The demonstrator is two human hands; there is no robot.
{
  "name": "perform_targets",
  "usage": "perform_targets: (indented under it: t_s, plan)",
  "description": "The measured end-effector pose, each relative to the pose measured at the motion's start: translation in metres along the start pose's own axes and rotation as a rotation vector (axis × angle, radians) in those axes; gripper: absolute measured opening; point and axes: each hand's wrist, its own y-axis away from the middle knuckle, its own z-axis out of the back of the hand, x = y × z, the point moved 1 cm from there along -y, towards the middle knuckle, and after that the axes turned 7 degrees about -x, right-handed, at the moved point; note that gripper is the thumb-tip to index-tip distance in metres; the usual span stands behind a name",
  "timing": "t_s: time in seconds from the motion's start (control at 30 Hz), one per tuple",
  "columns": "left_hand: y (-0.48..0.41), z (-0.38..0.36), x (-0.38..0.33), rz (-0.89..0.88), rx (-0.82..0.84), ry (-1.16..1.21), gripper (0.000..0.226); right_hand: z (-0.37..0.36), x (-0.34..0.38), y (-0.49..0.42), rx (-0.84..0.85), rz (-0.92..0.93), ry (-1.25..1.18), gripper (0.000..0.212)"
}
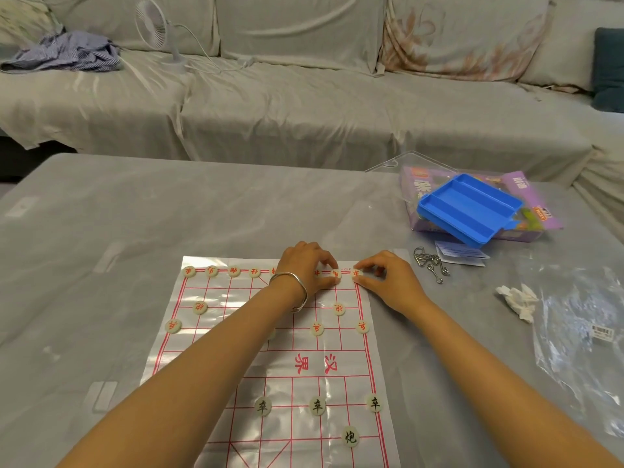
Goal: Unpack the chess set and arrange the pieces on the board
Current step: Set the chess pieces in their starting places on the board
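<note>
1. Nearest on the board (304, 444), a thin, glossy plastic sheet on the counter (101, 214), sit the black pieces (317, 406). Three are marked 卒 in a row and one is marked 炮, closer to the board's near edge.
2. Across the board's middle the red river characters 汉界 read upside down from here.
3. Past the river stand the red pieces (316, 328), soldiers and two cannons, their characters too small to read surely.
4. At the board's far row, the left hand (309, 265), a bangle (293, 282) on its wrist, has its grip closed, thumb and fingers pinching the neighbouring disc (336, 273).
5. The right hand (388, 278) has its grip pinched on the corner disc (356, 273) at the board's far right corner.
6. The discs look small, light, rigid and smooth. Pinching one by its rim suits them best, since pressing on its top might drag the slippery sheet out of place.
7. Right of the board lie metal ring puzzles (432, 265), a crumpled tissue (520, 298) and a clear bag (580, 332) with a barcode sticker.
8. Beyond the board's far right corner a blue tray (469, 207) rests on the purple box (526, 197). The box's print is not legible.
9. Farthest beyond the board, a covered sofa (304, 96) carries a small fan (152, 23).
</note>
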Motion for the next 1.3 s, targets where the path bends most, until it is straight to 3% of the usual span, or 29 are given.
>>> perform_targets:
  t_s: [1.07, 1.3]
  plan:
    - [0.004, 0.006, 0.010, -0.019, -0.029, 0.020, 0.040, 0.000, -0.003, 0.001, 0.009, -0.024, -0.043, 0.028]
    - [0.037, 0.041, 0.040, 0.006, -0.152, 0.056, 0.035, 0.014, 0.004, 0.016, 0.002, -0.057, -0.038, 0.026]
